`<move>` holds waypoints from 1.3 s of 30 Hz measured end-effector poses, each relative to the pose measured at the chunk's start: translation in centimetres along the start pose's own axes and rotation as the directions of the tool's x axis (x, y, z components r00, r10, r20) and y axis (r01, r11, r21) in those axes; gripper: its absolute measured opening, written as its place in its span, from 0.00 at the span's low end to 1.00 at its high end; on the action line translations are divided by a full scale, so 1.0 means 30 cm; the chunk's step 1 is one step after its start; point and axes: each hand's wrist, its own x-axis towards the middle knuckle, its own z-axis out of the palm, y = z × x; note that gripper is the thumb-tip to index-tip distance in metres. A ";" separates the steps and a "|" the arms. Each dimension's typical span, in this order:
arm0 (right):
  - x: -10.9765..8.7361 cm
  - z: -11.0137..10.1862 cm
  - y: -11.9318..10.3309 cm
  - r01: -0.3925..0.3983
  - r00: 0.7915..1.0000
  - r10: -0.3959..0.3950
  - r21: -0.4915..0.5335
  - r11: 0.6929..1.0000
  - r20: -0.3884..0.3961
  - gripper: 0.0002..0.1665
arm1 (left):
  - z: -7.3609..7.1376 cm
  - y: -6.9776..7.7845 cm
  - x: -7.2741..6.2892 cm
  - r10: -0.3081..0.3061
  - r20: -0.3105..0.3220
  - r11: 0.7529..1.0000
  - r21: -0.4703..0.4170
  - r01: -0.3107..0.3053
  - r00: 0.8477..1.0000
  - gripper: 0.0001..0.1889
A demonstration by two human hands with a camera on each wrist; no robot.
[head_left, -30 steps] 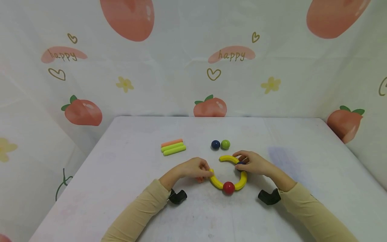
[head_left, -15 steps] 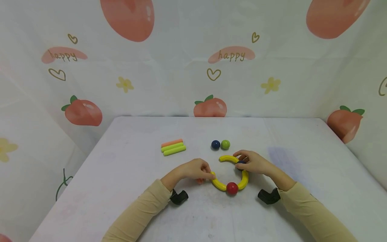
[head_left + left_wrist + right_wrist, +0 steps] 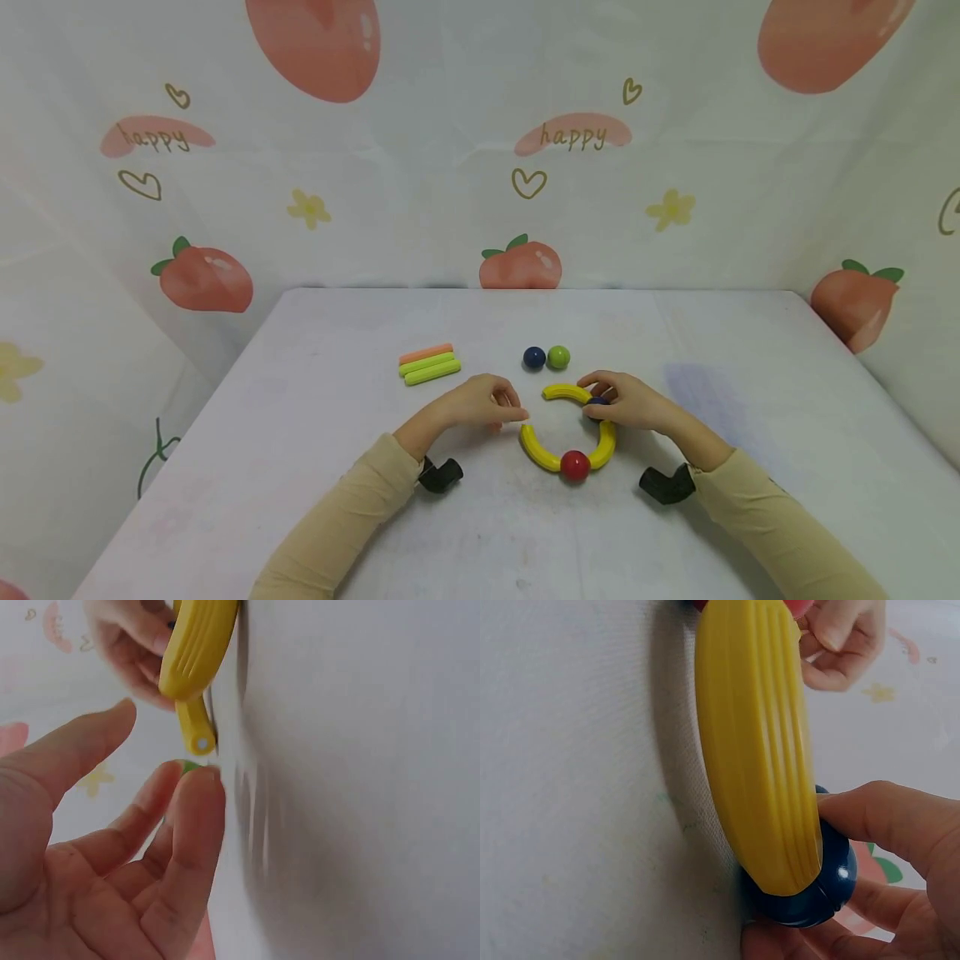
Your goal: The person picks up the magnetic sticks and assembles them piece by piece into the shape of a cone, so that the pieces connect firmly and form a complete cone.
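An arc of magnetic-looking toy pieces lies on the table: a left curved yellow rod (image 3: 538, 450), a red ball (image 3: 575, 466), a right curved yellow rod (image 3: 757, 750), a dark blue ball (image 3: 838, 870) and an upper curved yellow rod (image 3: 566, 392). My right hand (image 3: 630, 402) pinches the dark blue ball between thumb and fingers. Just off the free end of the left rod is my left hand (image 3: 480, 402). In the left wrist view its thumb and fingers are parted, with nothing between them.
Behind the arc, a second blue ball (image 3: 534, 358) and a green ball (image 3: 558, 357) sit side by side. Farther left lie an orange stick (image 3: 426, 353) and two yellow-green sticks (image 3: 432, 372). A printed curtain (image 3: 420, 167) hangs behind the table (image 3: 337, 333).
The red ball and lower rods shifted slightly right while my left hand held the left rod's end. That hand then let go and drew back a little. My right hand stays on the blue ball.
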 end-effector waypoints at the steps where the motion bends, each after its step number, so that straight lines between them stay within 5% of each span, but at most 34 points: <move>1: 0.000 0.000 -0.001 0.001 1.000 -0.001 -0.001 1.000 0.000 0.25 | -0.006 -0.001 0.005 0.006 -0.018 1.000 -0.011 -0.006 1.000 0.13; 9: 0.001 -0.001 0.000 0.005 1.000 -0.005 -0.003 1.000 0.007 0.25 | -0.035 -0.009 0.066 0.096 -0.169 0.995 0.017 -0.094 0.981 0.13; 19: -0.001 -0.006 -0.001 0.007 1.000 -0.007 0.001 1.000 0.017 0.26 | -0.039 0.006 0.127 0.099 -0.265 0.994 -0.020 -0.108 0.959 0.16; 27: 0.004 -0.003 0.012 0.004 1.000 -0.004 0.008 1.000 0.012 0.26 | -0.031 0.019 0.168 0.117 -0.263 0.993 0.031 -0.113 0.958 0.19; 39: 0.003 -0.001 0.017 0.007 1.000 -0.007 0.010 1.000 0.009 0.26 | -0.025 0.028 0.203 0.107 -0.183 0.991 0.093 -0.091 0.977 0.24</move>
